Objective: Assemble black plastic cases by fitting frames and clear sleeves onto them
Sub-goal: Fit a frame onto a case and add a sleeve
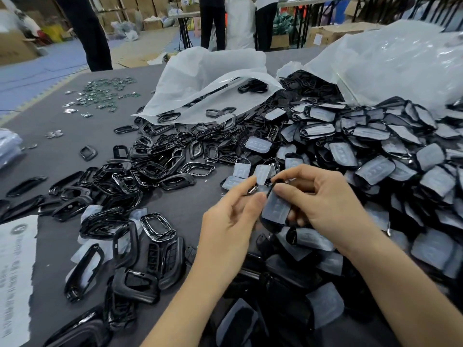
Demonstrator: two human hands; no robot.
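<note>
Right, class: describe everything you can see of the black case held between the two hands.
The black case is an oblong, glossy plastic shell with a rounded lower end. A cloudy clear sleeve showing small raised bumps covers its face. It is held tilted above the grey table, the left hand pinching its left edge, the right hand gripping its top and right side.
</note>
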